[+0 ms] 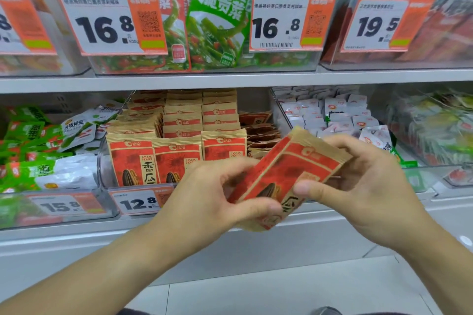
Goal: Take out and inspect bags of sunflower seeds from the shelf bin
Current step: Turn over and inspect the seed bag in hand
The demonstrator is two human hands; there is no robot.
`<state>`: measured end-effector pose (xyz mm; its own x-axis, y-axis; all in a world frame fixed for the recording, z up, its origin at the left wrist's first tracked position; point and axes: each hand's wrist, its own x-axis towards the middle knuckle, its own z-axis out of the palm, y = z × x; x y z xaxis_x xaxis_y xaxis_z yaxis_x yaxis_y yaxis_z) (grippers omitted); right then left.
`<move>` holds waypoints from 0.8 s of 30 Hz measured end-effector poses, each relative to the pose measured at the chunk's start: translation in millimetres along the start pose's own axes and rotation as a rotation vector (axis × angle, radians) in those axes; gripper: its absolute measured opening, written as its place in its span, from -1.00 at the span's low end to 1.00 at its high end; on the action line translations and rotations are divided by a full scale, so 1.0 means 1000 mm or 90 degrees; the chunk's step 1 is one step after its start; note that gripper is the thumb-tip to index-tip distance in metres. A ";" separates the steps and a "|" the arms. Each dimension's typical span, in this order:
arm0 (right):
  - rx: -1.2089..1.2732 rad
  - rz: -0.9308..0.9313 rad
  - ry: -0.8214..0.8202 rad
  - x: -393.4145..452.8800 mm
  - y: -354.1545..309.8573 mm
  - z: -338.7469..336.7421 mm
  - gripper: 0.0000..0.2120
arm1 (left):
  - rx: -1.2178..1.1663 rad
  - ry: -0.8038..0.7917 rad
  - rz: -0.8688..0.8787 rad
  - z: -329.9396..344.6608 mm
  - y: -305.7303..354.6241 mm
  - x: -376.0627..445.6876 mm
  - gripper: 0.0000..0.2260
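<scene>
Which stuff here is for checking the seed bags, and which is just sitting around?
For the job:
red-and-tan paper seed bag, held by left hand and right hand
clear plastic bin of matching bags

Just around:
green vegetable snack packs
white small packets
orange price tags

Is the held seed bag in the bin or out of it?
Out: both hands, left hand and right hand, hold the bag tilted before the bin.

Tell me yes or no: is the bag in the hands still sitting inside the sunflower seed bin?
No, the sunflower seed bag is held tilted in front of the bin, gripped by the left hand and right hand.
</scene>
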<state>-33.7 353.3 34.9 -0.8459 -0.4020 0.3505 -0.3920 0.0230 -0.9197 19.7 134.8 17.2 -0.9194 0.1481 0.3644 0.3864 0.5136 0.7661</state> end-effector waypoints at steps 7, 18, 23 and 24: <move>-0.147 -0.171 0.157 0.004 0.000 -0.007 -0.72 | 0.338 0.073 -0.004 0.001 -0.024 0.013 -0.35; -0.344 -0.260 0.129 0.030 0.035 -0.001 -0.73 | 0.385 0.009 -0.013 0.020 -0.047 0.020 -0.28; -0.438 -0.180 0.090 0.042 0.050 0.004 -0.58 | 0.429 0.047 0.005 0.020 -0.046 0.025 -0.35; -0.460 -0.184 0.091 0.044 0.053 0.007 -0.53 | 0.441 0.061 0.007 0.018 -0.046 0.026 -0.37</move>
<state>-89.0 330.3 0.5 -0.6938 -0.3627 0.6222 -0.6997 0.5440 -0.4631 -23.5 130.4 -18.3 -0.8932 0.0972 0.4391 0.2297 0.9380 0.2595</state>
